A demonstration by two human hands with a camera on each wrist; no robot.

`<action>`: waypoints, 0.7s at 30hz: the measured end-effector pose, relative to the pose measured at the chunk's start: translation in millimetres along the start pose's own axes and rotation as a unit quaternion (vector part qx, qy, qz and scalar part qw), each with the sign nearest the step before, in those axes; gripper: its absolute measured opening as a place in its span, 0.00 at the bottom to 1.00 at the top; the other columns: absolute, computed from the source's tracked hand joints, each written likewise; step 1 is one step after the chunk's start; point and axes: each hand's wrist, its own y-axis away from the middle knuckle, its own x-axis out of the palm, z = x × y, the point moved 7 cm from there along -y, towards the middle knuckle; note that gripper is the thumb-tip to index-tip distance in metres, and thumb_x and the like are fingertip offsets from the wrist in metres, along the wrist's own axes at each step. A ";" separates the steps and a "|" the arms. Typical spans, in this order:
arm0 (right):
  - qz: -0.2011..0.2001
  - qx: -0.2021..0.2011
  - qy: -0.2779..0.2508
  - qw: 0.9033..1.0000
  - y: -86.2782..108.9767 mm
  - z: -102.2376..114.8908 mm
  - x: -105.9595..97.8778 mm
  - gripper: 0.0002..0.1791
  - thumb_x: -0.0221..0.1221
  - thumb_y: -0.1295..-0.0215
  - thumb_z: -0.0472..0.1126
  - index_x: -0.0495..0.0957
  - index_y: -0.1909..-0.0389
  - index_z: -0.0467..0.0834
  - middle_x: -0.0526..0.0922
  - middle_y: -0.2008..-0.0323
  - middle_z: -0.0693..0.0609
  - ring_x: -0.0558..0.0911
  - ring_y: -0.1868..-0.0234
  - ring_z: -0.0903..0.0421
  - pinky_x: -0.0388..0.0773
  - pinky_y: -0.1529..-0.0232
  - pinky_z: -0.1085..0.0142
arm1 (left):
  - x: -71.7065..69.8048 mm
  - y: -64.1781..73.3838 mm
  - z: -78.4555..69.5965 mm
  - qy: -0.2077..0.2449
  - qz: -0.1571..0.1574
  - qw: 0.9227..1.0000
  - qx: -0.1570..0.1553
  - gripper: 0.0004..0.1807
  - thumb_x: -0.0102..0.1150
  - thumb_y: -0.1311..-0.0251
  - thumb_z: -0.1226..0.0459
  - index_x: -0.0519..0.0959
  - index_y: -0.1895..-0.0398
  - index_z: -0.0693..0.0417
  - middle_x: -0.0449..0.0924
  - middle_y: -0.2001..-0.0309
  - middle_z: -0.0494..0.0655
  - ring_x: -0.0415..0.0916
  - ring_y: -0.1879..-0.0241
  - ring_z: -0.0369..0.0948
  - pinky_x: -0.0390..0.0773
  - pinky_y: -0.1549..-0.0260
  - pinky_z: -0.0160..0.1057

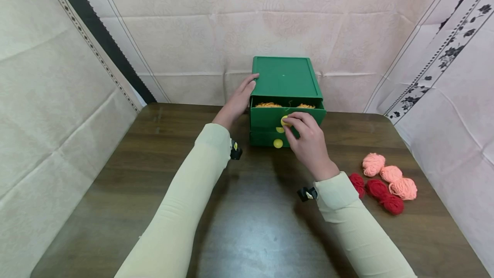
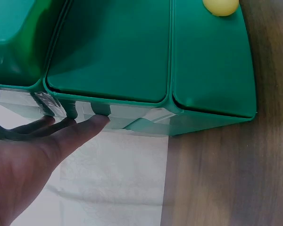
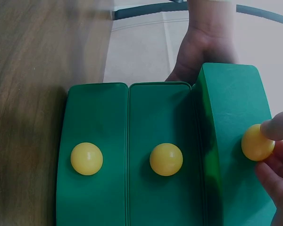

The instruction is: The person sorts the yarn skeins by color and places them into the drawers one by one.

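A small green chest of drawers [image 1: 284, 76] with round yellow knobs stands toward the back of the table. Its top drawer [image 1: 265, 118] is partly pulled out, and orange yarn [image 1: 268, 104] shows inside. My right hand [image 1: 308, 144] pinches that drawer's yellow knob [image 3: 254, 146] between thumb and fingers. Against the chest's left side rests my left hand [image 1: 239, 101], its fingers extended along the taped wall in the left wrist view. Below, the middle drawer [image 3: 155, 113] and bottom drawer [image 3: 96, 117] are closed.
To the right on the dark wooden table [image 1: 154, 192] lie several small balls of yarn: pink ones [image 1: 391, 173] behind and red ones [image 1: 376, 188] in front. A pale patterned cloth [image 1: 239, 33] hangs behind the table and along both sides.
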 end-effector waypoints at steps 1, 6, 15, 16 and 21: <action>0.002 0.001 0.000 1.000 -0.5 -0.2 0.4 0.10 0.67 0.41 0.36 0.85 0.59 0.37 0.82 0.56 0.44 0.79 0.52 0.49 0.79 0.50 0.56 | -0.3 0.0 0.0 0.000 0.000 1.000 0.001 0.26 0.31 0.24 0.47 0.52 0.25 0.29 0.47 0.23 0.41 0.61 0.34 0.44 0.63 0.36 0.51; 0.004 0.008 -0.003 1.000 -2.6 -1.5 1.9 0.10 0.66 0.41 0.34 0.85 0.59 0.37 0.82 0.55 0.44 0.79 0.52 0.48 0.79 0.50 0.55 | -1.3 -0.9 -1.0 -0.012 -0.001 1.000 0.012 0.26 0.30 0.24 0.48 0.52 0.24 0.31 0.45 0.23 0.38 0.49 0.26 0.43 0.57 0.31 0.51; 0.003 0.016 -0.003 1.000 -6.3 -5.4 5.3 0.11 0.67 0.44 0.30 0.84 0.58 0.37 0.82 0.55 0.43 0.79 0.52 0.48 0.79 0.50 0.54 | -0.6 -0.1 -3.5 -0.012 -0.001 1.000 0.013 0.26 0.30 0.23 0.50 0.52 0.24 0.33 0.43 0.22 0.39 0.47 0.25 0.43 0.55 0.30 0.51; 0.003 0.016 -0.003 1.000 -6.6 -5.7 5.6 0.11 0.67 0.44 0.30 0.84 0.58 0.37 0.82 0.55 0.43 0.79 0.52 0.48 0.79 0.50 0.54 | -0.7 0.1 -3.7 -0.014 -0.001 1.000 0.012 0.26 0.30 0.23 0.50 0.51 0.24 0.32 0.43 0.22 0.39 0.46 0.25 0.43 0.54 0.30 0.51; 0.004 0.019 -0.001 1.000 -7.8 -8.5 6.7 0.12 0.66 0.43 0.31 0.84 0.57 0.37 0.82 0.54 0.43 0.79 0.51 0.48 0.79 0.48 0.54 | 0.0 -0.1 -3.6 -0.017 0.000 1.000 0.013 0.26 0.30 0.23 0.50 0.51 0.24 0.33 0.43 0.22 0.37 0.44 0.24 0.42 0.54 0.29 0.51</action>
